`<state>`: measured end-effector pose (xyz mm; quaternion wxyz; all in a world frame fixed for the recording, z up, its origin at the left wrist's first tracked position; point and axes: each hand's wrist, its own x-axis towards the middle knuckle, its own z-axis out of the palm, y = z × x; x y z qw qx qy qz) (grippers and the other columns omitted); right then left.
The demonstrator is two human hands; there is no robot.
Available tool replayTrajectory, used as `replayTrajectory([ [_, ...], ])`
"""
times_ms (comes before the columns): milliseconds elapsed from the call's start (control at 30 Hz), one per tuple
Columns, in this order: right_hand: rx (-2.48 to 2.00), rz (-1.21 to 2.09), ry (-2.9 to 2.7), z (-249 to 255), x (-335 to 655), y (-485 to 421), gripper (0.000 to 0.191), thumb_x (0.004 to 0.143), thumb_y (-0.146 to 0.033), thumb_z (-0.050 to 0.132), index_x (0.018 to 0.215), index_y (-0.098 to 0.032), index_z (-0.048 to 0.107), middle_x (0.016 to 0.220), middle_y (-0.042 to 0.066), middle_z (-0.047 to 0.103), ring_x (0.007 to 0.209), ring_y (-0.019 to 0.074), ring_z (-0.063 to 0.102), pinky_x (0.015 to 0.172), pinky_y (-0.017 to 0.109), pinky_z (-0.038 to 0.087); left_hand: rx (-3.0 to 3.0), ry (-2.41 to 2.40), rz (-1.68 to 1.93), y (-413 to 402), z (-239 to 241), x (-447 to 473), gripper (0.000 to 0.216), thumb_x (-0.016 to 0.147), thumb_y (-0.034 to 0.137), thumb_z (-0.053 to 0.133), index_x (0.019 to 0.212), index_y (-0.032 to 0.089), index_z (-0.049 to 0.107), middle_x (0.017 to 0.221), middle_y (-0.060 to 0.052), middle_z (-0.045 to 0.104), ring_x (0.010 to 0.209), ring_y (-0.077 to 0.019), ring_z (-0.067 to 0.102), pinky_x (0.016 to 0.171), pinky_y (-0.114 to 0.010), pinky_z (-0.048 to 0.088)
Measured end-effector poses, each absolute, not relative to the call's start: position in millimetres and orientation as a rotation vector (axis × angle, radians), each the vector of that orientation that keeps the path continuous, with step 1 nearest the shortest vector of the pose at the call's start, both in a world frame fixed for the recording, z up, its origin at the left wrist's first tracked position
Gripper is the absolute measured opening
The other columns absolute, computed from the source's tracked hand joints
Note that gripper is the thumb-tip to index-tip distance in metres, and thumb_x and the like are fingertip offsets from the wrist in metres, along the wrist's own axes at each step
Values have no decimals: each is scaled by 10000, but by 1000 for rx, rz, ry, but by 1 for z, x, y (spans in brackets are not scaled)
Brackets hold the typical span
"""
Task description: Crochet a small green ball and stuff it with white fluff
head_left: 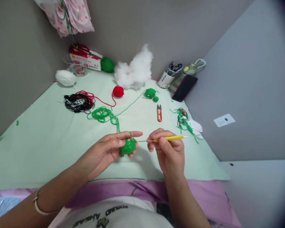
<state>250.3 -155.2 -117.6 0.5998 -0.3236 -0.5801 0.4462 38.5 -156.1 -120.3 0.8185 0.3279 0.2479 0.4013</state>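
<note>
Pinched between the thumb and fingers of my left hand [109, 147] is a small green crochet piece [128, 147]. My left index finger points out to the right, with green yarn running over it. My right hand [169, 150] grips the yellow handle of a crochet hook [172, 138]. The hook's thin metal shaft reaches left to the edge of the green piece; whether its tip is in a stitch I cannot tell. A loose green yarn tangle [103, 114] lies just beyond my left hand, its strands leading down to the piece.
Behind lie a red yarn ball [118, 91], black yarn [77, 103], white stuffing [134, 71] and a green yarn ball [150, 93]. Orange thread snips [159, 113] lie ahead of my right hand. Yarn scraps [184, 120], a phone [184, 88] and a pen cup [166, 78] are at right.
</note>
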Motion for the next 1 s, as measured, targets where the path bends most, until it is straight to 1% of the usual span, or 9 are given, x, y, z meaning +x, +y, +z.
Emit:
replayTrajectory([
  [133, -701, 1158, -1230, -118, 248, -152, 135, 962, -286, 696, 916, -221, 805, 760, 28, 728, 528, 107, 611, 481, 239, 520, 776, 570, 838, -157, -120, 37, 348, 949, 297, 628, 1235, 212, 807, 986, -76, 746, 950, -212, 624, 967, -368, 441],
  [233, -684, 1101, -1309, -119, 245, -154, 144, 962, -323, 702, 932, -231, 809, 786, 42, 739, 590, 136, 644, 499, 262, 541, 836, 602, 812, -159, -120, 39, 386, 924, 314, 723, 1308, 291, 766, 1114, -56, 765, 1077, -236, 664, 1045, -386, 444],
  [333, -733, 923, -1492, -119, 241, -157, 131, 975, -297, 691, 974, -259, 817, 907, 65, 788, 824, 199, 727, 640, 325, 610, 879, 627, 829, -160, -122, 44, 474, 871, 292, 812, 1337, 345, 742, 1212, -42, 764, 1175, -250, 655, 1063, -384, 463],
  [433, -759, 779, -1630, -121, 237, -160, 163, 988, -228, 670, 1036, -284, 815, 982, 62, 814, 960, 226, 741, 796, 399, 624, 923, 708, 848, -160, -123, 46, 518, 822, 288, 865, 1322, 354, 750, 1133, -28, 760, 1113, -225, 647, 1002, -347, 486],
  [500, -733, 774, -1638, -123, 235, -161, 178, 992, -210, 661, 1054, -285, 811, 975, 58, 819, 938, 221, 742, 800, 403, 618, 942, 757, 851, -159, -122, 46, 563, 775, 280, 901, 1313, 360, 754, 1047, -14, 729, 1026, -202, 636, 934, -326, 497],
  [633, -733, 883, -1478, -130, 231, -160, 135, 989, -275, 672, 990, -254, 805, 920, 68, 809, 828, 202, 728, 658, 340, 597, 1021, 830, 899, -160, -120, 45, 522, 748, 255, 911, 1246, 350, 788, 895, 16, 619, 942, -181, 609, 917, -326, 491],
  [733, -773, 1000, -1359, -136, 228, -156, 158, 968, -351, 694, 946, -228, 790, 904, 75, 795, 735, 179, 702, 606, 317, 590, 1088, 905, 920, -161, -118, 44, 497, 757, 254, 897, 1236, 334, 792, 922, 5, 629, 963, -196, 605, 951, -346, 487],
  [833, -778, 1104, -1290, -137, 227, -153, 183, 949, -377, 713, 914, -207, 772, 880, 68, 785, 655, 153, 689, 586, 294, 593, 1027, 935, 947, -163, -118, 45, 605, 746, 285, 910, 1328, 324, 745, 954, -11, 646, 978, -209, 617, 956, -358, 498],
  [1000, -768, 1262, -1156, -132, 224, -151, 221, 925, -429, 736, 883, -213, 719, 824, 29, 771, 488, 100, 617, 468, 232, 549, 937, 815, 1050, -165, -119, 47, 602, 749, 264, 922, 1310, 401, 753, 1012, 4, 601, 905, -153, 636, 855, -288, 529],
])
